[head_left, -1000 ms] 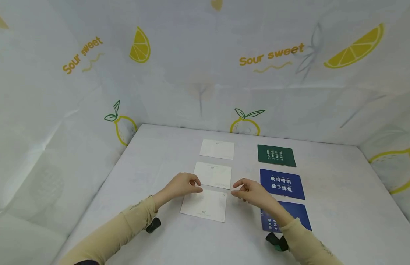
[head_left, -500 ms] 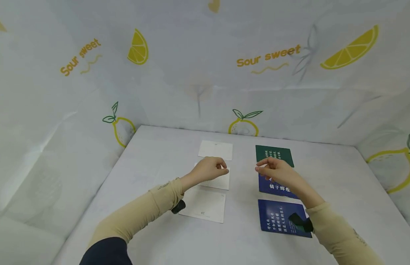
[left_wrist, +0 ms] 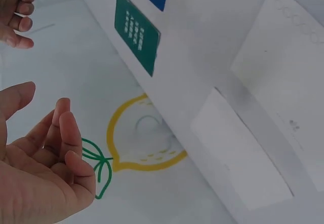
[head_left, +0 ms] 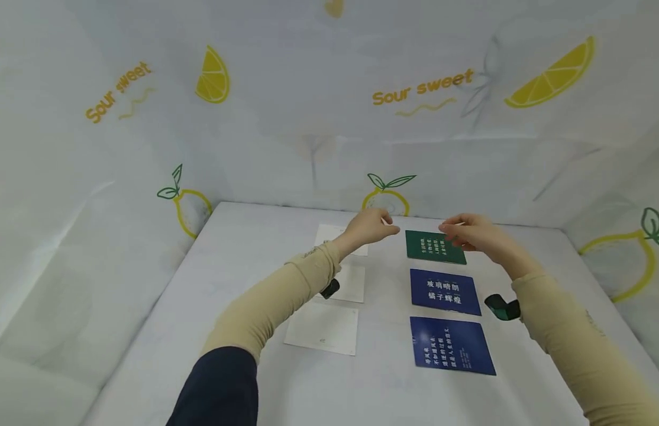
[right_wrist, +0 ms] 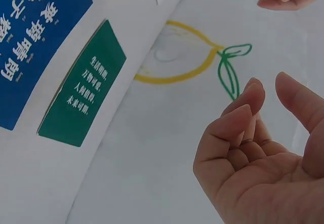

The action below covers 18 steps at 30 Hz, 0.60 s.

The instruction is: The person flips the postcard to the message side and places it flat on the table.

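Head view: green card point(head_left: 435, 248) (nr R hand point(head_left: 480, 238)), long axis approx. L–R.
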Each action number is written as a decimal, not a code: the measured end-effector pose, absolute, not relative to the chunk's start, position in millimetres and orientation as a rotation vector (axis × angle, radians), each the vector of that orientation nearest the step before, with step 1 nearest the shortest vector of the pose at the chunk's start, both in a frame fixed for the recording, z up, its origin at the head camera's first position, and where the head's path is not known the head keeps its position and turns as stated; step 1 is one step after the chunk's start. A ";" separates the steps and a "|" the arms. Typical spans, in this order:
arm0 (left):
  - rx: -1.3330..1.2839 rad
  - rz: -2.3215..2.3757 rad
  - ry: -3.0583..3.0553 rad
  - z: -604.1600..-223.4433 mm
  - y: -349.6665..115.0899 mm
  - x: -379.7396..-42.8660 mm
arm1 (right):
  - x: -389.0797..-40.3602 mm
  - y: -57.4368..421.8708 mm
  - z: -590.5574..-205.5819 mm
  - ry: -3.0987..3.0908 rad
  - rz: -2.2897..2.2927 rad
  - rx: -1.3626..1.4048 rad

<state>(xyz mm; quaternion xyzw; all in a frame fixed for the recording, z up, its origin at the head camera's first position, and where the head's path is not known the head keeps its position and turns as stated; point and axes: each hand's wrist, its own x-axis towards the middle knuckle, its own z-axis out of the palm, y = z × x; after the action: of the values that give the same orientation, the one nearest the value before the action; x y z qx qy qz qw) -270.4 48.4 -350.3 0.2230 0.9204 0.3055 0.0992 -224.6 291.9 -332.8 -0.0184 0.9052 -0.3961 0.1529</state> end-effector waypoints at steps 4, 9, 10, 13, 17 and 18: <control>0.630 0.892 2.737 -349.2 64.5 -279.4 | -238.7 307.3 -337.0 2.611 -1.137 0.030; 0.510 0.963 2.737 -353.4 80.4 -289.2 | -250.0 322.8 -343.6 2.611 -1.127 0.138; 0.481 0.984 2.738 -354.5 83.8 -291.0 | -252.5 325.8 -346.5 2.601 -1.147 0.162; 0.401 1.040 2.748 -359.4 96.3 -294.3 | -260.5 334.9 -359.2 2.554 -1.232 0.244; 0.333 1.076 2.756 -371.8 112.2 -293.5 | -266.2 342.2 -380.8 2.486 -1.347 0.364; 0.326 1.075 2.752 -376.5 115.0 -293.3 | -266.3 342.7 -385.8 2.476 -1.363 0.390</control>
<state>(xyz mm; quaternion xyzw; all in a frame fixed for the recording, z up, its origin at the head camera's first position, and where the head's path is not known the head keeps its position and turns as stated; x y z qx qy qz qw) -293.3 115.0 -376.5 0.1091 0.9226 0.3604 0.0843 -266.3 342.7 -385.8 0.1353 0.8588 -0.4728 0.1437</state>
